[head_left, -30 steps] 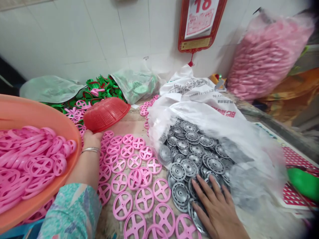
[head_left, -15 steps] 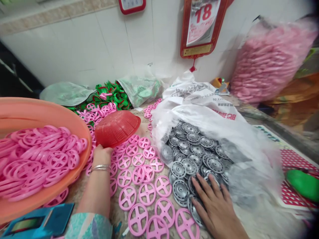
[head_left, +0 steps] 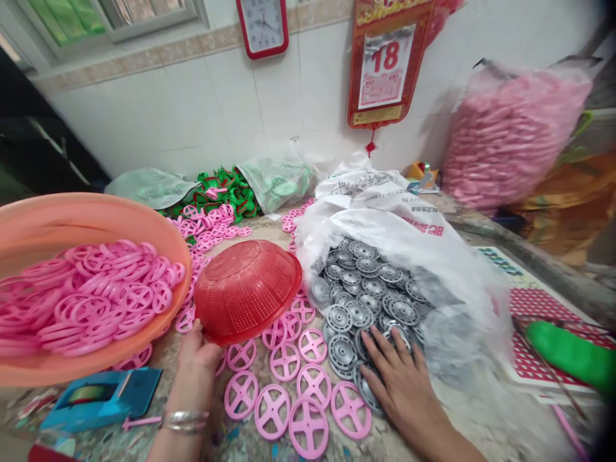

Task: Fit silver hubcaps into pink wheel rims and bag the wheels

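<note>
My left hand [head_left: 197,350] grips the near rim of a red plastic basket [head_left: 245,289], which is tipped upside down over loose pink wheels [head_left: 272,410]. Fingers spread, my right hand [head_left: 402,375] lies on a heap of grey discs [head_left: 368,289]. These discs spill from the mouth of a white plastic bag [head_left: 404,224]. Several pink wheels lie flat on the table between my hands. To the left of the basket stands an orange basin [head_left: 163,221] heaped with more pink wheels.
A blue tape dispenser [head_left: 103,398] sits at the front left. Green pieces [head_left: 231,189] and pale bags lie along the wall. A green-handled tool [head_left: 568,353] rests on a patterned board [head_left: 548,308] at right, below a big bag of pink parts [head_left: 514,128].
The red basket has come nearer and to the right in my left hand, uncovering pink wheels behind it. My right hand still rests on the grey discs. The view has tilted up.
</note>
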Tool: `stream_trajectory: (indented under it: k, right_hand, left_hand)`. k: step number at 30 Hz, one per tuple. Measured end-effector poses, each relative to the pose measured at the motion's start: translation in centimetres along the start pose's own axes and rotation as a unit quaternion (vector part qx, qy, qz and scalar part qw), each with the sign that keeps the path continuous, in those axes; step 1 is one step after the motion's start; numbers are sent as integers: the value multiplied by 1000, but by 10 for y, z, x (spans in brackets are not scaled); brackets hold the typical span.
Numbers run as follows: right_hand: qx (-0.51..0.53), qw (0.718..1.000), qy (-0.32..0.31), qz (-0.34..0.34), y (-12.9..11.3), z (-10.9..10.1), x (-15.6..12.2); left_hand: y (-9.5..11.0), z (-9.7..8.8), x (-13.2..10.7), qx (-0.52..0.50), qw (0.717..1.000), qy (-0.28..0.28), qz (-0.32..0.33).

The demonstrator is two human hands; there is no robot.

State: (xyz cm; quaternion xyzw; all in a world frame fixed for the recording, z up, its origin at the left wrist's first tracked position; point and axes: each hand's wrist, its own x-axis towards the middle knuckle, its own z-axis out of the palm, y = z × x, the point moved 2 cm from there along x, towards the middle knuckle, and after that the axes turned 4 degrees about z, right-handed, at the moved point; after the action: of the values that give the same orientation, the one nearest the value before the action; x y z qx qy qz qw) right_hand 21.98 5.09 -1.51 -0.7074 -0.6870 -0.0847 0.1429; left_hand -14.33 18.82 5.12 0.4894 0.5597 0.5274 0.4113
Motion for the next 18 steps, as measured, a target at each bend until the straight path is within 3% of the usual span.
stream_trajectory:
  k: [3,5,7,10,13,15,18]
  right_hand:
    - [7,1000,-7,-5,4,-4,1]
    - [17,1000,20,-17,2,-18,4]
    - [45,996,67,-39,-5,-40,10]
    - [111,983,126,-78,-23,-76,21]
    - [112,979,116,-120,-39,-94,33]
    - [105,979,102,-138,-43,-92,39]
    - [147,978,98,-107,-35,-82,43]
  left_hand:
    - [-9,-16,-4,-109,993,14,-52]
    - [-14,-20,-19,-183,979,8,-89]
    - [-17,-15,-39,-305,942,-15,-140]
    - [-14,7,-70,-472,849,-70,-227]
    - [-3,31,-91,-506,809,-94,-283]
    - [8,37,-99,-499,816,-77,-282]
    - [20,27,-99,-397,889,-67,-219]
